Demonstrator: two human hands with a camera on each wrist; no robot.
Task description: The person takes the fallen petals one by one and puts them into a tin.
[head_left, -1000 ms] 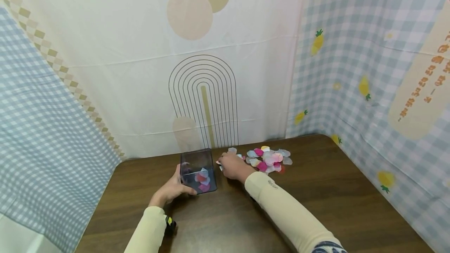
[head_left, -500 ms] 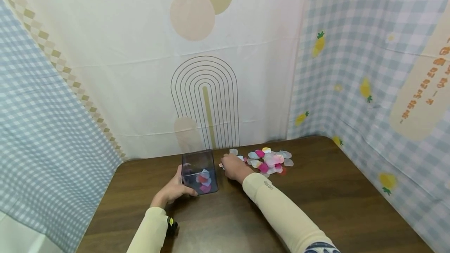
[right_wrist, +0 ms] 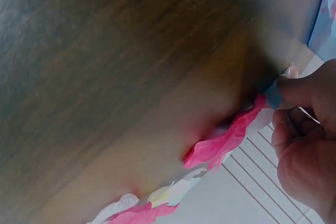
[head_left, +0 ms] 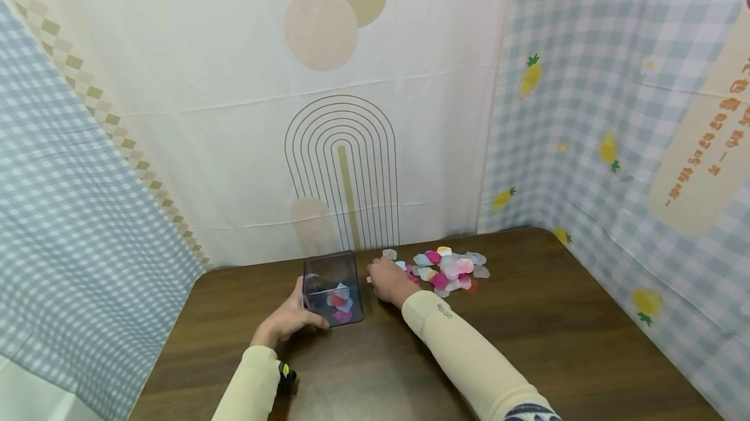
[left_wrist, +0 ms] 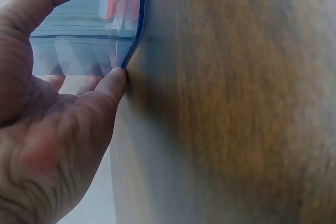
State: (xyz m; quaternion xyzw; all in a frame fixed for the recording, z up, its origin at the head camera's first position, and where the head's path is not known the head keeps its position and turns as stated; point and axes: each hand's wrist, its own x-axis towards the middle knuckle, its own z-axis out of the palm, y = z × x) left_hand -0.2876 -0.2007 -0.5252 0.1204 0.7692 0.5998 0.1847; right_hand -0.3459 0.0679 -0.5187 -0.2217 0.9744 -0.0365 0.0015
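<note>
My left hand (head_left: 290,314) grips a clear, bluish plastic box (head_left: 331,271) by its left side, thumb at the near corner. Several pink, red and pale artificial petals (head_left: 341,304) lie inside it. In the left wrist view the thumb (left_wrist: 111,85) presses the box's lower edge (left_wrist: 81,37). Just right of the box, my right hand (head_left: 389,279) is low at the tabletop, its fingers curled and pinching petals. The right wrist view shows a blue petal (right_wrist: 273,95) at the thumb tip and a bright pink petal (right_wrist: 226,142) beside the hand. Its fingertips are partly hidden.
A loose pile of pink, white and pale petals (head_left: 451,268) lies right of my right hand, with a pale petal (head_left: 389,254) behind it. The brown wooden table (head_left: 527,323) meets a hanging white cloth (head_left: 234,167) at the back and a checked cloth (head_left: 551,174) at the right.
My right hand has shifted very slightly at the same spot, and more pink petals show beside it. The left hand and the box stay in place.
</note>
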